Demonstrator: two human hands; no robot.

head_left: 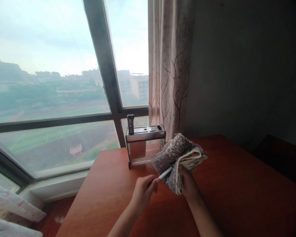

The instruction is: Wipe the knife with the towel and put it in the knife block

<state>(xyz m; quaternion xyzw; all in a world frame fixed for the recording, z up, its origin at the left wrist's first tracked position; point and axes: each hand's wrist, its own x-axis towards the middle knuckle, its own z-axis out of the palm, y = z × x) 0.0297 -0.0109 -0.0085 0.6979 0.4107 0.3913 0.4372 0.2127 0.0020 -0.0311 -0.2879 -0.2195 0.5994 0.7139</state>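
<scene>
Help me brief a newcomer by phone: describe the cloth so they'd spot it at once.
Find the reddish-brown table by the window, then the clear-sided stand near its far edge. The cloth is right of the stand, bundled in the right hand. Its shaggy grey-brown pile and cream folds set it apart from the smooth stand.

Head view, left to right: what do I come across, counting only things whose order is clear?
Pale patterned fabric at the lower left → left hand → shaggy grey cloth → dark wall.
</scene>
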